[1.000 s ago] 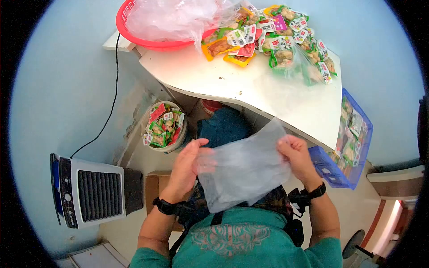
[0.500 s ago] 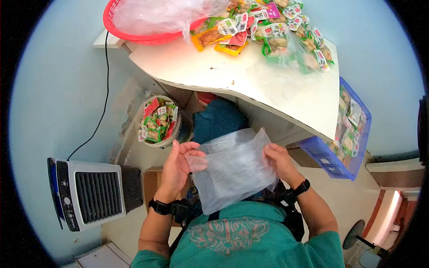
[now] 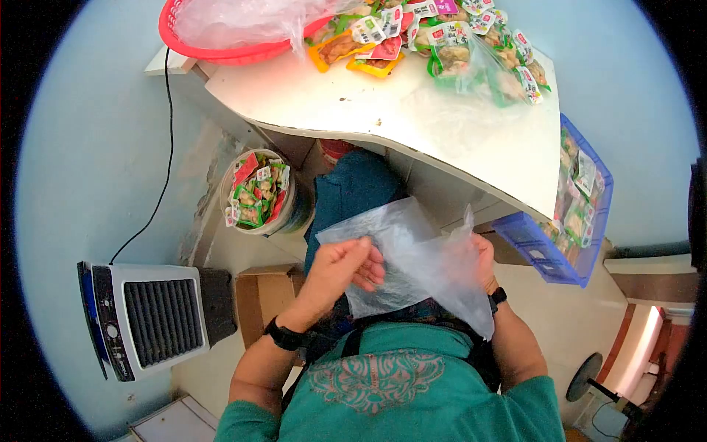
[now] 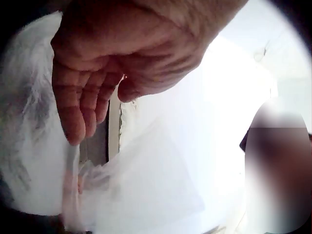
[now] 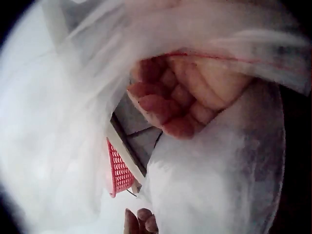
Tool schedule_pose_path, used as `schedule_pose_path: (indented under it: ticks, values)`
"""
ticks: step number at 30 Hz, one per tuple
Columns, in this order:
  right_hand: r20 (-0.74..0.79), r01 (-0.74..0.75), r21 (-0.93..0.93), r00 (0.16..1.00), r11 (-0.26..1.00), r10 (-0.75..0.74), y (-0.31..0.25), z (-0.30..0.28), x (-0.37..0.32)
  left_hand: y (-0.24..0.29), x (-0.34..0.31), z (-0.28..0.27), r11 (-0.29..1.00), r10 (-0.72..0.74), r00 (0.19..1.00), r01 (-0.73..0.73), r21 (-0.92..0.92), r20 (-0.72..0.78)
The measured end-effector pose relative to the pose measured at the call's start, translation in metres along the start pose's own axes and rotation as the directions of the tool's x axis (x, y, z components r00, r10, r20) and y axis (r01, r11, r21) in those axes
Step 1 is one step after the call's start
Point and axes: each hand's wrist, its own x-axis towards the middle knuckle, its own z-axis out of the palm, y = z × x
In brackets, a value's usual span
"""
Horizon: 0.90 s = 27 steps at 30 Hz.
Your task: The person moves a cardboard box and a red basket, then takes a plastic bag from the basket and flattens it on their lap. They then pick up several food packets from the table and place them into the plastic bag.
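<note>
A clear plastic bag hangs spread between both hands, in front of the green shirt. My right hand grips the bag on its right side; in the right wrist view its curled fingers show through an opening in the film, and a thin red line crosses the plastic beside them. The left hand lies over the bag's left part, fingers loosely bent. Its fingers point down in the left wrist view, tips right at the plastic and thumb apart from them.
Ahead, a white table bears a red basket of clear bags and a heap of packaged snacks. A bucket of packets stands lower left, a blue crate at right. An air cooler and cardboard box are at left.
My left hand has moved right, from the bag's left edge to over its front. The right hand has shifted slightly right, and the bag, flat before, now folds and droops beside it.
</note>
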Motion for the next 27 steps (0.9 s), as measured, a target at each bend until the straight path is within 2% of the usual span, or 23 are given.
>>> schedule_pose_path:
  ticks: [3, 6, 8, 11, 14, 17, 18, 21, 23, 24, 26, 27]
  values:
    - [-0.035, 0.034, -0.007, 0.999, 0.999, -0.034, -0.003, 0.001, 0.000, -0.010, 0.002, 0.014, 0.990, -0.036, 0.999, 0.033, 0.134, 0.024]
    - [-0.044, -0.004, -0.004, 0.999, 1.000, 0.004, -0.013, 0.014, -0.005, -0.017, 0.004, 0.021, 0.975, -0.043, 0.999, 0.037, 0.218, 0.022]
    - [-0.131, -0.006, -0.150, 0.991, 0.989, -0.014, -0.015, 0.020, -0.008, -0.014, 0.004, 0.027, 0.961, -0.014, 1.000, 0.012, 0.276, 0.007]
    - [-0.211, -0.052, -0.284, 0.977, 0.957, -0.010, -0.032, 0.051, -0.021, -0.016, 0.009, 0.033, 0.907, -0.013, 0.995, 0.053, 0.417, -0.100]
    - [-0.151, -0.023, -0.392, 0.988, 0.920, -0.039, -0.035, 0.055, -0.025, -0.015, 0.011, 0.040, 0.957, -0.065, 0.990, 0.097, 0.272, -0.123]
    - [-0.075, 0.026, -0.558, 0.994, 0.829, -0.082, -0.019, 0.051, -0.023, -0.037, 0.022, 0.041, 0.970, 0.004, 0.991, 0.029, 0.240, -0.136]
    - [-0.056, 0.037, -0.618, 0.994, 0.786, -0.091, -0.013, 0.048, -0.021, -0.041, 0.026, 0.038, 0.972, -0.015, 0.993, 0.042, 0.230, -0.117]
    - [-0.011, -0.006, -0.423, 1.000, 0.906, 0.002, -0.010, 0.036, -0.017, -0.045, 0.027, 0.031, 0.981, -0.084, 0.993, 0.097, 0.168, -0.083]
    - [-0.075, -0.134, -0.157, 0.990, 0.979, 0.123, -0.019, 0.036, -0.014, -0.045, 0.024, 0.029, 0.985, -0.141, 0.987, 0.148, 0.085, -0.078]
    - [-0.094, -0.187, -0.014, 0.978, 0.982, 0.185, -0.024, 0.037, -0.011, -0.042, 0.021, 0.029, 0.984, -0.141, 0.987, 0.148, 0.100, -0.077]
    - [-0.100, -0.175, 0.094, 0.978, 0.980, 0.184, -0.030, 0.033, -0.008, -0.036, 0.015, 0.029, 0.981, -0.138, 0.988, 0.147, 0.126, -0.075]
    - [-0.102, -0.171, 0.145, 0.977, 0.975, 0.186, -0.034, 0.038, -0.005, -0.039, 0.014, 0.024, 0.979, -0.067, 0.997, 0.073, 0.190, -0.037]
